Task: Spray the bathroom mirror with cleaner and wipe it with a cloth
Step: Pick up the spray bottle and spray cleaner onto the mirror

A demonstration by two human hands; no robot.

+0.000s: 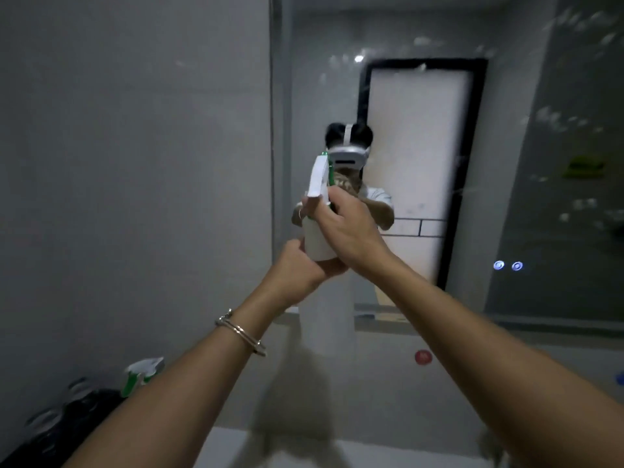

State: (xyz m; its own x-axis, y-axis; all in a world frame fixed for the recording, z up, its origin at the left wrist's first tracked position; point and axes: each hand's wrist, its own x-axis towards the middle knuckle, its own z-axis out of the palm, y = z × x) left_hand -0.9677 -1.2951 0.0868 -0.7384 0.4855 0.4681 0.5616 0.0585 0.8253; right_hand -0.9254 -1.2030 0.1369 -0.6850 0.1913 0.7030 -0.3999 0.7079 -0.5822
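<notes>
Mirror (540, 96) fills the R half of view. Its L edge runs vertical just R of the bare grey wall (135, 163), and its btm edge sits just above the pale counter (304, 447). There's open room in front of the glass at mid & upper R, where the surface carries scattered droplets and streaks. Two small lit round buttons (508, 265) sit on the mirror, low R.

Writing: the red round sticker (423, 357) below the mirror is too blurred to read. The yellow-green label (582, 167) reflected at R is unreadable too.

Spray bottle (319, 238) is white w/ a white trigger head & green nozzle tip. It's held roughly upright in front of the mirror, near the L edge. It's opaque, so can't tell contents, and no label shows.

L hand (300, 268) cups the base, fingers curled round it, w/ a bracelet (241, 332) on that wrist. R hand (347, 228) grips the neck, fingers wrapped forward at the trigger.

Low L corner: a second green-and-white bottle (141, 373), blurred, sits beside dark objects (50, 423) I can't make out.
</notes>
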